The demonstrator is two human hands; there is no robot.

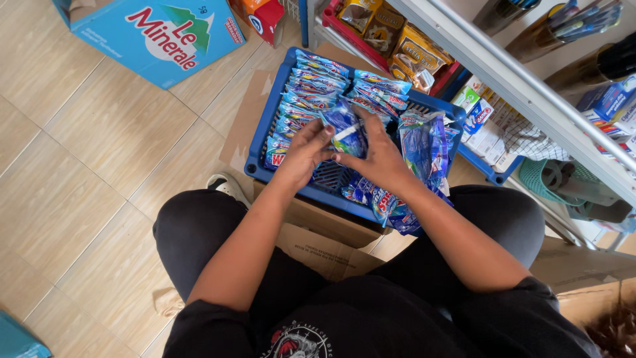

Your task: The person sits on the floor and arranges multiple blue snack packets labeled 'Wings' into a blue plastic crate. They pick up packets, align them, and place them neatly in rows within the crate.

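Note:
My left hand (306,149) and my right hand (371,156) meet over a blue plastic crate (262,136) and both grip one small blue sachet packet (346,129). Rows of the same blue sachets (311,89) stand packed in the crate's far half. A clear bag of more blue sachets (424,142) leans at the crate's right side, beside my right wrist. A strip of sachets (387,209) hangs over the crate's near edge, under my right forearm. My black-clad knees are on both sides of the crate.
The crate rests on flattened brown cardboard (324,248) on a tiled floor. A blue carton (156,36) lies at the upper left. A metal shelf rack (530,86) with snack packs and small boxes runs along the right. A white shoe (228,185) sits left of the crate.

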